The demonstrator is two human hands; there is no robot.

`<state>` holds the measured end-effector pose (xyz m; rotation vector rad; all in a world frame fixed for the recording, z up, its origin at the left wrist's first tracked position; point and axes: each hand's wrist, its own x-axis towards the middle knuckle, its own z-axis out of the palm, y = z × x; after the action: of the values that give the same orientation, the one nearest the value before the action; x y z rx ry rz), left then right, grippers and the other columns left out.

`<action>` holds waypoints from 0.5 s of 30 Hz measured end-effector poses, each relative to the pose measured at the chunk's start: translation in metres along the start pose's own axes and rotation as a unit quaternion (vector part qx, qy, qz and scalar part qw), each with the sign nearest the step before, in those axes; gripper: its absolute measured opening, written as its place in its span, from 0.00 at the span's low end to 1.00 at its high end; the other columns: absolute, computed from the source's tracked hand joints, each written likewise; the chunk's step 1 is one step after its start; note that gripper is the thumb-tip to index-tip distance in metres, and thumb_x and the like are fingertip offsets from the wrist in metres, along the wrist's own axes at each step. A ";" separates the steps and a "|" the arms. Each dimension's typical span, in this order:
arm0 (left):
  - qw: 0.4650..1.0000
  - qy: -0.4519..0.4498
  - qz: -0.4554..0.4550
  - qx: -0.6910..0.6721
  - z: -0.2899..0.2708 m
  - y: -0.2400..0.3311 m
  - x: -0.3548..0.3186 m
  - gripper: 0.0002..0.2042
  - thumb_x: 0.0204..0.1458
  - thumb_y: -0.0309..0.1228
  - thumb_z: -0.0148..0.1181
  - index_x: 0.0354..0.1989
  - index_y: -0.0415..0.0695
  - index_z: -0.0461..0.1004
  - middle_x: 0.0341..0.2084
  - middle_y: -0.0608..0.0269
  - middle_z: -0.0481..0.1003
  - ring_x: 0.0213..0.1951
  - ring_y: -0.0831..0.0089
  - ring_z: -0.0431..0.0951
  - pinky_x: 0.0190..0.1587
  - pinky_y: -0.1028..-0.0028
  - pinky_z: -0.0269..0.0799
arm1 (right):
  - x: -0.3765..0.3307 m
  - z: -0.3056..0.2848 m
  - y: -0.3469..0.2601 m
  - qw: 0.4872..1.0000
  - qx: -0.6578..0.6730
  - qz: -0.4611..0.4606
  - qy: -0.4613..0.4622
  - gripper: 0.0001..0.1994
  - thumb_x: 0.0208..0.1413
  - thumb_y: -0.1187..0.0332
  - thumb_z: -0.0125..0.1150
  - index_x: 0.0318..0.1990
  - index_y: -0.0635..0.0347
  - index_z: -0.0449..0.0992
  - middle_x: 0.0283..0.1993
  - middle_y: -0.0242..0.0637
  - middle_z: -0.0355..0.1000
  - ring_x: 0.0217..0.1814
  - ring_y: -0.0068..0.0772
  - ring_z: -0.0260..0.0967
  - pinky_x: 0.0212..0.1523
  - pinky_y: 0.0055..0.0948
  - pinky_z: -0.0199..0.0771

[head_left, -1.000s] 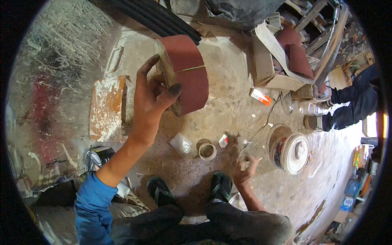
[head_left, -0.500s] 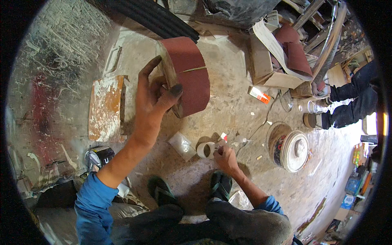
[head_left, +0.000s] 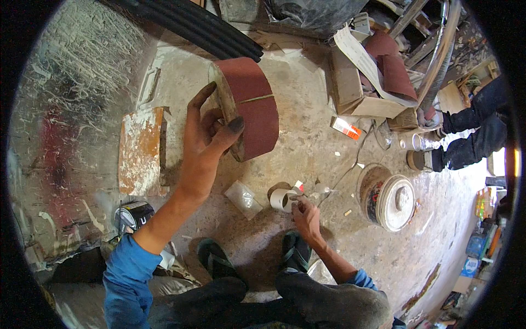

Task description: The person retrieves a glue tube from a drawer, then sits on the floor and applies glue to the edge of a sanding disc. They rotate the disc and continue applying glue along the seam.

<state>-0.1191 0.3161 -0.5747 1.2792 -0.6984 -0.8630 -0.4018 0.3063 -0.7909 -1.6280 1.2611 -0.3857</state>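
My left hand [head_left: 211, 129] grips a thick wheel by its pale, worn side, fingers and thumb closed on it. Reddish-brown sandpaper [head_left: 257, 120] wraps the wheel's rim, and a narrow pale seam crosses it. The fingertips are darkened. Lower and to the right, my right hand [head_left: 308, 216] pinches the edge of a white ring [head_left: 278, 200] that looks like a roll of tape. The ring is tilted, its opening toward my fingers, with a dark shadow beside it. A clear plastic packet [head_left: 243, 199] lies on the floor just left of it.
A paint-spattered board [head_left: 141, 151] lies at left near a dark can [head_left: 134, 215]. To the right stands a lidded white bucket [head_left: 398, 203]; beyond it are a person's legs [head_left: 471, 145]. A cardboard box [head_left: 345, 82] holds more sandpaper. Black tubes [head_left: 203, 27] lie at the back.
The white ring has shifted slightly right and turned, its opening now more toward my right hand. My left hand and the wheel have moved only a little lower.
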 end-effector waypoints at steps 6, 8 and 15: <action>1.000 0.007 -0.001 -0.029 0.000 -0.006 0.001 0.35 0.55 0.31 0.63 0.68 0.42 0.50 0.46 0.55 0.70 0.47 0.74 0.72 0.51 0.75 0.68 | 0.010 -0.014 -0.029 0.927 -0.319 -0.174 -0.091 0.15 0.50 0.73 0.59 0.48 0.55 0.79 0.61 0.45 0.67 0.53 0.52 0.70 0.44 0.40 0.78; 1.000 0.009 -0.010 -0.025 -0.001 -0.007 0.002 0.36 0.55 0.31 0.64 0.68 0.42 0.50 0.46 0.56 0.70 0.47 0.74 0.72 0.50 0.75 0.68 | 0.016 -0.011 -0.036 0.853 -0.442 -0.251 -0.115 0.15 0.51 0.71 0.58 0.47 0.53 0.79 0.67 0.46 0.61 0.61 0.51 0.64 0.49 0.42 0.77; 1.000 0.009 -0.016 -0.004 -0.006 -0.012 0.002 0.36 0.54 0.31 0.64 0.68 0.40 0.51 0.45 0.57 0.70 0.46 0.76 0.72 0.48 0.76 0.70 | 0.031 0.005 -0.044 0.761 -0.570 -0.186 -0.249 0.14 0.52 0.68 0.57 0.47 0.53 0.80 0.65 0.50 0.62 0.64 0.51 0.62 0.53 0.44 0.72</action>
<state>-0.1152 0.3165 -0.5870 1.2932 -0.6605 -0.8790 -0.3611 0.2801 -0.7659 -2.7653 0.7051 0.7423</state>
